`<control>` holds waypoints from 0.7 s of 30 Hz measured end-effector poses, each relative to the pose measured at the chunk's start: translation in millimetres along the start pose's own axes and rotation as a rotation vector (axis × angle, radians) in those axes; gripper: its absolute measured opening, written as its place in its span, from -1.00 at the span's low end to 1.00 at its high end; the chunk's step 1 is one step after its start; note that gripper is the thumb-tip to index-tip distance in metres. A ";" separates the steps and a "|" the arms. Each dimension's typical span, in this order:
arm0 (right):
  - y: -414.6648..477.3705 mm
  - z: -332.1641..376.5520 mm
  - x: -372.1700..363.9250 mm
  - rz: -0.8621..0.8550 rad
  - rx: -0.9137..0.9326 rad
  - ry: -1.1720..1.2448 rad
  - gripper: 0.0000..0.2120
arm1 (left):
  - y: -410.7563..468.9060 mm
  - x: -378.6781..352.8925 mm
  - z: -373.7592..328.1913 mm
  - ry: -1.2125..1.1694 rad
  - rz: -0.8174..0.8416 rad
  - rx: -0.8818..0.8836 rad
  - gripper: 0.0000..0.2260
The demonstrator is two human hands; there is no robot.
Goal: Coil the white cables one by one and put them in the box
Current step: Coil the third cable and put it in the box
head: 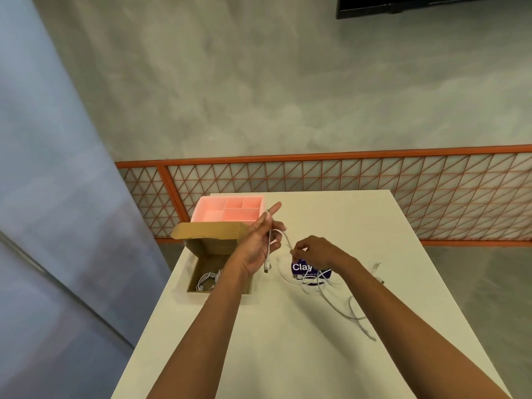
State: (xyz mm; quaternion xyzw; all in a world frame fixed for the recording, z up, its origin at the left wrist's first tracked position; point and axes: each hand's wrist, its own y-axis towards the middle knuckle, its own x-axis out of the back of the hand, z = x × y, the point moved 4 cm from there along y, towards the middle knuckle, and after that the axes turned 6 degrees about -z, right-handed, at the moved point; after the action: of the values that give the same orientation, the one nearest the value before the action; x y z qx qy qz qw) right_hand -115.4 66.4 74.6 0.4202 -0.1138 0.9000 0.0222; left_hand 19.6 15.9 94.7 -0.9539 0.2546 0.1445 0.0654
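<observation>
My left hand [263, 240] is raised above the table and holds a white cable [269, 254] against its palm, with the plug end hanging down below the hand. From there the same cable arcs right to my right hand [312, 251], which pinches it just above the table. More loose white cables [342, 300] lie tangled on the table to the right. The open cardboard box [201, 272] sits left of my hands, partly hidden by my left forearm. A coiled white cable [207, 279] lies inside it.
A pink divided organiser tray [229, 210] stands behind the box at the white table's [259, 341] far left. A purple round sticker [302, 269] marks the tabletop under my right hand. An orange lattice railing [345, 180] runs behind the table.
</observation>
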 end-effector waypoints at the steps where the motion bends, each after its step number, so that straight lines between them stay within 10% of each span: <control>1: -0.3 3.0 -2.2 0.031 0.024 -0.017 -0.73 | 1.7 0.9 1.6 0.055 -0.023 -0.016 -0.67; 11: -13.6 50.6 25.3 0.154 0.204 -0.131 -0.68 | 5.3 5.7 19.3 0.522 -0.088 -0.028 -0.62; 21: 5.1 39.9 58.1 -0.358 0.191 0.165 -0.76 | -0.7 -8.3 13.5 0.270 0.112 0.190 -0.59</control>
State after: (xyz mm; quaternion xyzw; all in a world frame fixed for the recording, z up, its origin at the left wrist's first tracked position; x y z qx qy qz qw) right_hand -123.7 49.3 142.7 0.3590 0.0504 0.9197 0.1509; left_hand 9.9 23.0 84.5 -0.9385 0.3263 -0.0063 0.1124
